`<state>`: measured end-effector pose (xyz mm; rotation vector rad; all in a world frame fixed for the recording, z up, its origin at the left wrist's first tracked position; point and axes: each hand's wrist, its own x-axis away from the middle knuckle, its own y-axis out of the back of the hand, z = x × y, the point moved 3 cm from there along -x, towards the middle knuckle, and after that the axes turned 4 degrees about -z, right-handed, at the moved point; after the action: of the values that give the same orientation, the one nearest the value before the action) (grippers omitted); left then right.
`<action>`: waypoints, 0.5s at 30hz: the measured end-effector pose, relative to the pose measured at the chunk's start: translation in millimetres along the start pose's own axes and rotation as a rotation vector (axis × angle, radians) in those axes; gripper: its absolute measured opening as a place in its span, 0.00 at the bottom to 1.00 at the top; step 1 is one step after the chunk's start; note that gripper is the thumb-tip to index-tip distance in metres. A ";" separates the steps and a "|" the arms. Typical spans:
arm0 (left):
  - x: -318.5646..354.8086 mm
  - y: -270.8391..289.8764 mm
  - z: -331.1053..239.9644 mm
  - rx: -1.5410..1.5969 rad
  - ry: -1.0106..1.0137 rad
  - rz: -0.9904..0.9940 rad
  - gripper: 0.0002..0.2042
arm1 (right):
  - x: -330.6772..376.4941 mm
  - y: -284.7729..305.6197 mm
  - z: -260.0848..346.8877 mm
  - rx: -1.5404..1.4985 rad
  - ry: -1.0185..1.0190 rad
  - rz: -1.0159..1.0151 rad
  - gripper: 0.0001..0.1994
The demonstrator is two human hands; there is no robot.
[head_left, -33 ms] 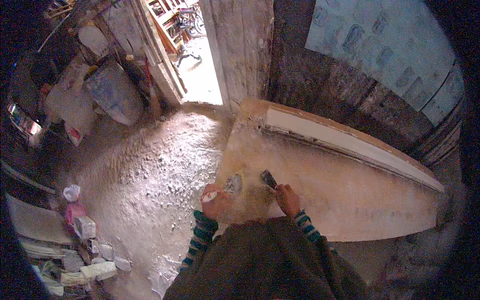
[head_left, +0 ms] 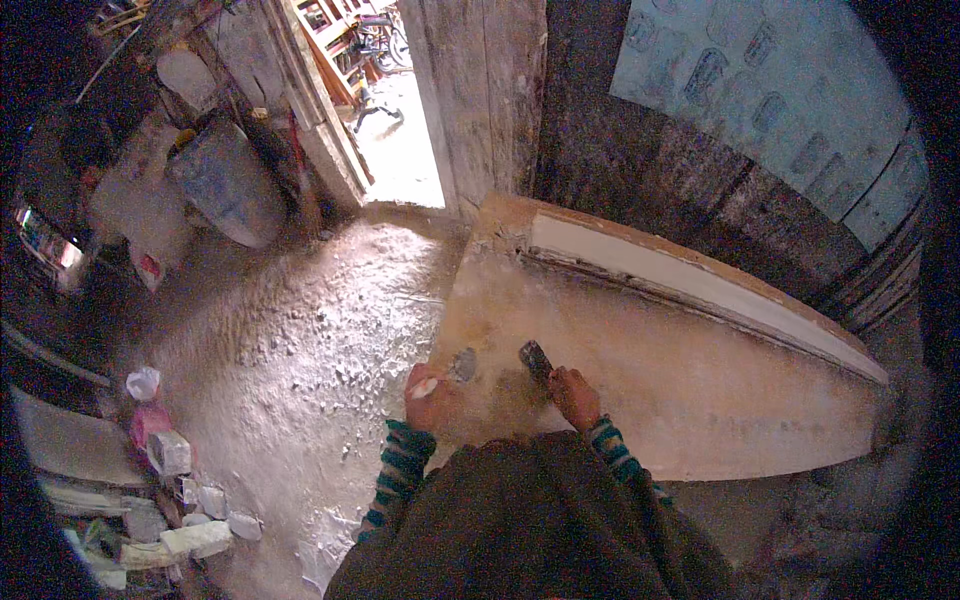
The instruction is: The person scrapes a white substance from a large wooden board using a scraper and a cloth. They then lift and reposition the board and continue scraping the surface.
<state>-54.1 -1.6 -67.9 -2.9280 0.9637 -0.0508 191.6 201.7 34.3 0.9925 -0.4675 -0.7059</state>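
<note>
Two tools: left hand (head_left: 432,398) grips a putty knife (head_left: 460,366), right hand (head_left: 574,395) a dark scraper (head_left: 535,359).

Dim, doorway (head_left: 400,150) daylight glare, fisheye-bent edges

L hand (head_left: 432,398) fist, fwd | R hand (head_left: 574,394) fist, fwd | striped cuffs
</note>
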 end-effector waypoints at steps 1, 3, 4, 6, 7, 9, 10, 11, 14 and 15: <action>3.1 4.2 5.5 0.005 0.007 0.008 0.10 | 0.3 2.2 -0.1 -0.011 0.034 -0.026 0.11; -4.6 0.3 -9.0 -0.160 -0.130 -0.068 0.09 | -11.4 12.0 5.0 -0.050 0.073 -0.098 0.10; -13.5 -8.1 -30.1 -0.223 -0.190 -0.096 0.09 | -10.2 23.5 10.3 -0.077 0.060 -0.122 0.10; -1.4 -56.5 -83.8 -0.256 -0.226 -0.097 0.08 | 6.2 39.1 1.8 -0.114 -0.036 -0.187 0.11; 1.0 -73.1 -78.0 -0.058 -0.124 -0.036 0.07 | 11.3 44.5 0.5 -0.134 -0.081 -0.219 0.10; 2.2 -116.9 -46.7 0.241 0.069 0.115 0.07 | 20.5 47.5 -10.8 -0.175 -0.140 -0.306 0.10; 4.0 -140.4 -28.9 0.324 0.162 0.193 0.08 | 27.3 41.0 -25.7 -0.207 -0.148 -0.356 0.10; 7.6 -163.1 -12.3 0.304 0.236 0.284 0.09 | 33.2 38.8 -36.4 -0.238 -0.149 -0.403 0.09; 22.3 -204.5 -5.8 0.126 -0.122 0.286 0.07 | 56.1 48.4 -62.0 -0.235 -0.341 -0.366 0.09; 27.3 -213.7 -4.9 0.069 -0.240 0.288 0.07 | 64.3 47.9 -75.6 -0.180 -0.321 -0.365 0.09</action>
<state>94.2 153.5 -48.6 -2.6250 1.2955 0.2672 300.4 217.0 42.9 0.8038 -0.4955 -1.2253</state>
